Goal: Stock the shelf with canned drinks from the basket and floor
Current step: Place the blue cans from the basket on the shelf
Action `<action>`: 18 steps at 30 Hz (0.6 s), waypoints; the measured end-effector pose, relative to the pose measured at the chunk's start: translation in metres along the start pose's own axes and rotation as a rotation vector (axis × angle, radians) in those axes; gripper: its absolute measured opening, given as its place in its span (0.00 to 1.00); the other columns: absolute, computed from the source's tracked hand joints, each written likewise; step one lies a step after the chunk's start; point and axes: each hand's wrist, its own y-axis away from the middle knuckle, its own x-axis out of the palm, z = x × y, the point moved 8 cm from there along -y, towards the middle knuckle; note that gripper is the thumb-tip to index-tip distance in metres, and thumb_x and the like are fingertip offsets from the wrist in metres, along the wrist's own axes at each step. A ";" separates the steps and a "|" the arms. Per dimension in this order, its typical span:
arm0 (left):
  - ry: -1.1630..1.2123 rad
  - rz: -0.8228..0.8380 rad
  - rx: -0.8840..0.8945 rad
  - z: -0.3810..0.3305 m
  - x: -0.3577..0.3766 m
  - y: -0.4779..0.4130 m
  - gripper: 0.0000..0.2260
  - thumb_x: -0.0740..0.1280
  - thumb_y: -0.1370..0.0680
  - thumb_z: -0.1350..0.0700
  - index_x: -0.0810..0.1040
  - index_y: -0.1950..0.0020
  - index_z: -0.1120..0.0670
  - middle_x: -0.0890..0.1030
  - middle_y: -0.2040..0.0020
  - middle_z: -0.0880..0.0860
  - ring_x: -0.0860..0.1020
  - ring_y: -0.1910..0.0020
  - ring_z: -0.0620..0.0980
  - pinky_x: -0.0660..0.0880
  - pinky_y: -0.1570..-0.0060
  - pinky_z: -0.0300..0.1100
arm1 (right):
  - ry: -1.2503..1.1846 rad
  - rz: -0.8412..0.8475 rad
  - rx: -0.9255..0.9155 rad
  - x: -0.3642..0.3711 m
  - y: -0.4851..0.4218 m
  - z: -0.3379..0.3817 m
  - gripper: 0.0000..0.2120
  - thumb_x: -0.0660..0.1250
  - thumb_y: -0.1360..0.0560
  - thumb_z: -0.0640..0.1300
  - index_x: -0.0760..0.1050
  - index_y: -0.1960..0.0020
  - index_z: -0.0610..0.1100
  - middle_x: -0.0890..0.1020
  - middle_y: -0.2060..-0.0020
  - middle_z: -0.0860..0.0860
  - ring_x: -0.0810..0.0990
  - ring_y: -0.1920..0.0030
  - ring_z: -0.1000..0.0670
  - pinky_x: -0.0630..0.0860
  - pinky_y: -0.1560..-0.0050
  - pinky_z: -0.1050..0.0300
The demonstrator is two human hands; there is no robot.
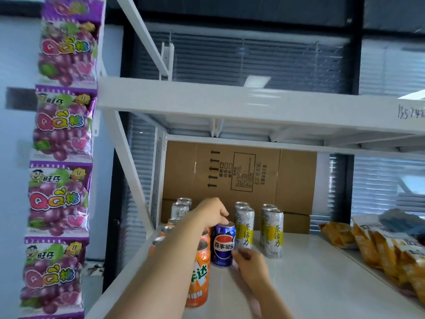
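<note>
Head view: the upright blue cola can (223,244) is stood on the white shelf (310,284), topped by the left hand (212,212) and seemingly pinched low by right fingers (241,253).

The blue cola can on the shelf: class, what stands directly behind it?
Behind the blue cola can the left hand covers most of the space; whether another can stands there is hidden. Farther back, a flattened cardboard sheet lines the shelf.

Readable text on cans, packets, shelf.
"百事可乐" is read on the blue can (223,245), "茶活力" on tall yellow cans (245,229), "旺仔 QQ糖" on purple packets (58,194), handwritten digits on the shelf beam (410,113).
</note>
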 end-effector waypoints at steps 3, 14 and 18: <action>0.141 -0.111 0.041 -0.003 -0.028 0.019 0.16 0.68 0.22 0.52 0.78 0.34 0.54 0.78 0.35 0.52 0.76 0.37 0.49 0.70 0.39 0.42 | -0.044 -0.068 0.097 -0.017 -0.002 -0.003 0.11 0.64 0.23 0.41 0.78 0.63 0.42 0.77 0.68 0.46 0.71 0.65 0.47 0.67 0.60 0.56; 0.851 -0.402 0.007 0.038 -0.058 0.113 0.12 0.64 0.20 0.51 0.78 0.39 0.54 0.82 0.47 0.50 0.81 0.49 0.45 0.79 0.42 0.47 | -0.275 -0.142 0.003 -0.020 0.088 0.082 0.13 0.60 0.20 0.44 0.77 0.52 0.34 0.81 0.62 0.43 0.76 0.59 0.47 0.74 0.54 0.50; 0.966 -0.442 -0.034 0.047 -0.054 0.151 0.10 0.64 0.19 0.53 0.79 0.42 0.55 0.84 0.49 0.50 0.82 0.50 0.46 0.80 0.46 0.44 | -0.256 -0.137 -0.014 -0.013 0.123 0.100 0.12 0.60 0.19 0.45 0.78 0.56 0.41 0.84 0.58 0.43 0.81 0.56 0.43 0.78 0.45 0.41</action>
